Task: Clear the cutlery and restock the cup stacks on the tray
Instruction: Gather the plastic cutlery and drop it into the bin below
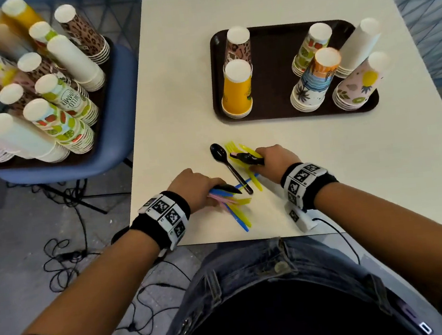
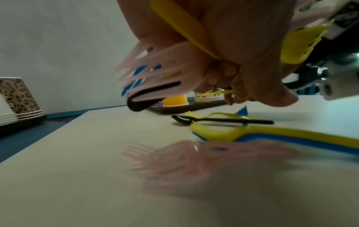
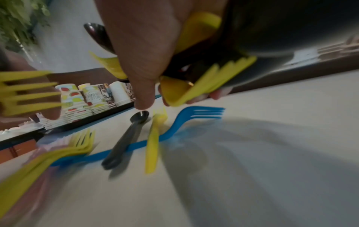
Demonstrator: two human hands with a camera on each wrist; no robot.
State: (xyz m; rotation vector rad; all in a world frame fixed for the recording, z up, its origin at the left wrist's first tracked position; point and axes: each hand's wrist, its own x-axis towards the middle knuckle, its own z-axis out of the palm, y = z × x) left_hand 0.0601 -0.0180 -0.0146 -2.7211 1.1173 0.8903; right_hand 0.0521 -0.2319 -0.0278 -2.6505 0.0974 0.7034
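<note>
Gathering cutlery, both hands at the near edge of the table (image 1: 176,63); entries run left to right. Spare cups (image 1: 42,85): tall stacks on a tray on the blue chair (image 1: 118,140), well apart from the work, untouched. Left hand (image 1: 197,189): fingers curled round a mixed bundle (image 2: 147,79) of pink, blue, yellow and black pieces, heads fanned out past the knuckles; more yellow and blue handles (image 1: 240,217) lie on the table just under and beside it, whether gripped or loose cannot be told. Black spoon (image 1: 228,166): loose on the table between the hands, lying across a blue fork (image 3: 174,127), with a yellow fork (image 3: 153,142) beside it. Right hand (image 1: 276,158): fingers closed on a clutch of yellow forks (image 3: 219,76) and a black piece, thumb tip just above the spoon's bowl. Tray (image 1: 272,39): beyond the hands, six cup stacks (image 1: 311,81) upright on it, restocking not begun. Handling advice, as judgement: take the spoon first, since it pins the blue fork; pinch each piece by the handle; align heads one way so the bundles do not splay; keep both grips firm, smooth plastic is likely to slide.
</note>
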